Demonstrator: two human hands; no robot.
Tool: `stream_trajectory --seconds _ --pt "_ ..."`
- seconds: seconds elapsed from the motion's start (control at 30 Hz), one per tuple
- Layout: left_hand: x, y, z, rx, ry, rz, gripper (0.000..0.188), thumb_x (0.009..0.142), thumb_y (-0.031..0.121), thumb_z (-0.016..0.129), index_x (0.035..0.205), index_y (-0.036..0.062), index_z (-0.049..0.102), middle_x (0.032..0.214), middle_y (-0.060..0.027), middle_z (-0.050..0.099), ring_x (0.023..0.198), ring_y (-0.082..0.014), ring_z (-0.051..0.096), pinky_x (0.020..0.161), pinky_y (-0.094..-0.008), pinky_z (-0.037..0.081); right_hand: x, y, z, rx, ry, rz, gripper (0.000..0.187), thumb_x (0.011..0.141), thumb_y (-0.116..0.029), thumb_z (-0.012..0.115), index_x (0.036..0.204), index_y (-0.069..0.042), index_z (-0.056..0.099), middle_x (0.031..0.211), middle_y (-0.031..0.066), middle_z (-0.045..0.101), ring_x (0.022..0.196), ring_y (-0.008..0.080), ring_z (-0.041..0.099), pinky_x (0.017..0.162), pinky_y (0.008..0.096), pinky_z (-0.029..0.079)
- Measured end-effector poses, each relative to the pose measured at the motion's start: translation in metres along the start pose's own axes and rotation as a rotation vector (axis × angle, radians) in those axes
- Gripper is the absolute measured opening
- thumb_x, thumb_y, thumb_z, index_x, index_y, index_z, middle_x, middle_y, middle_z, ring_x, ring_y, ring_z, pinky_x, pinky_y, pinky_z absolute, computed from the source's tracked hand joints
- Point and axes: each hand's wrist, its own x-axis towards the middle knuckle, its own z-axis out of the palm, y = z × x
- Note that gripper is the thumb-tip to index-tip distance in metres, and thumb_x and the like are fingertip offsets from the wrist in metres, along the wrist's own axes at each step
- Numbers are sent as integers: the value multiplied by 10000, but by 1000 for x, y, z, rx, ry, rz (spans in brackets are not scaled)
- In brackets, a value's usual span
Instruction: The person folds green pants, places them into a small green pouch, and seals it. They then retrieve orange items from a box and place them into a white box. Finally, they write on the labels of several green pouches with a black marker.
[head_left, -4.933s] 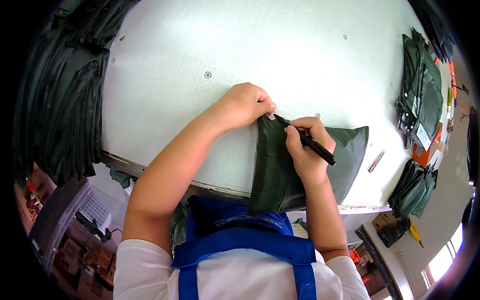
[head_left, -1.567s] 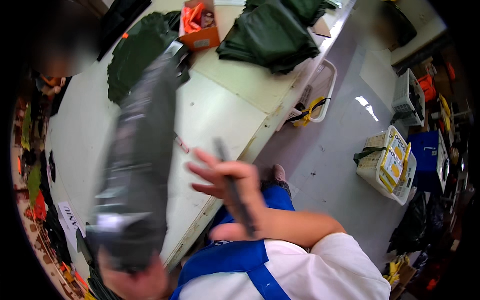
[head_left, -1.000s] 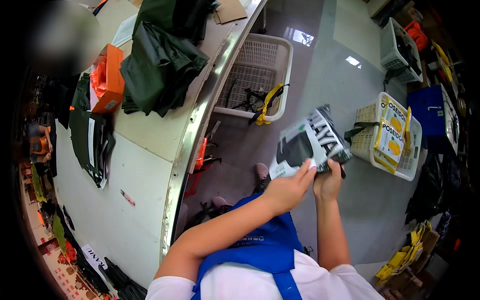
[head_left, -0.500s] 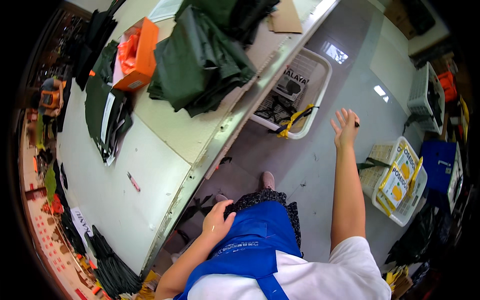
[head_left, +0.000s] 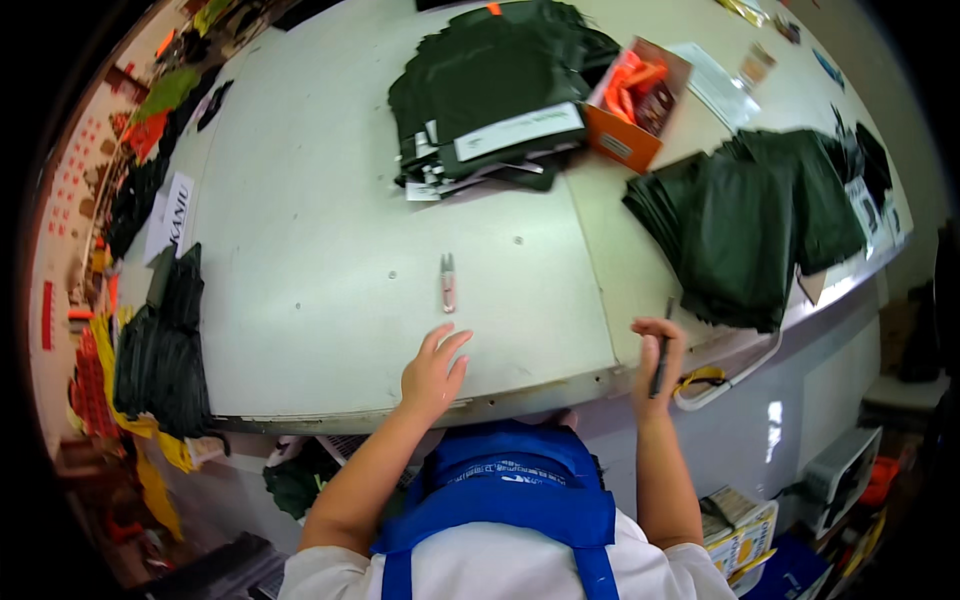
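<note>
My left hand is over the table's front edge, fingers apart and nothing in them. Just beyond it lies a pair of small thread snips with a pinkish handle, blades pointing away from me. My right hand is closed round a slim black pen, which stands nearly upright in the fingers above the table edge. Past that hand, to the right, lies a fanned pile of dark green fabric pieces. Farther back in the middle sits a larger stack of dark green pieces with white paper slips.
An orange box holding bright orange pieces stands between the piles. White sheets lie behind it. Dark folded pieces hang at the table's left edge. Below right are a white crate with printed packages and a grey bin.
I have turned from the floor crates to face the table. My left hand has come up to its edge near the snips. My right hand has moved in beside the table, keeping the pen.
</note>
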Motion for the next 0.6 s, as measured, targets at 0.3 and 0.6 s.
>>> stream_trajectory --seconds 0.3,0.6 --pt "65 -93 22 144 -315 -370 258 887 208 594 1144 202 574 1074 -109 529 788 -336 640 651 -452 526 139 -8 208 -732 -480 -571 380 776 -135 728 1112 -134 550 1369 74 525 1309 293 431 1068 463 287" --pt "107 -168 -43 121 -10 -610 358 866 153 618 1216 186 551 1045 -83 527 761 -312 616 654 -433 506 243 36 273 -865 -746 -930 242 773 -111 658 1008 -109 604 1211 87 639 1229 283 541 1037 484 390"
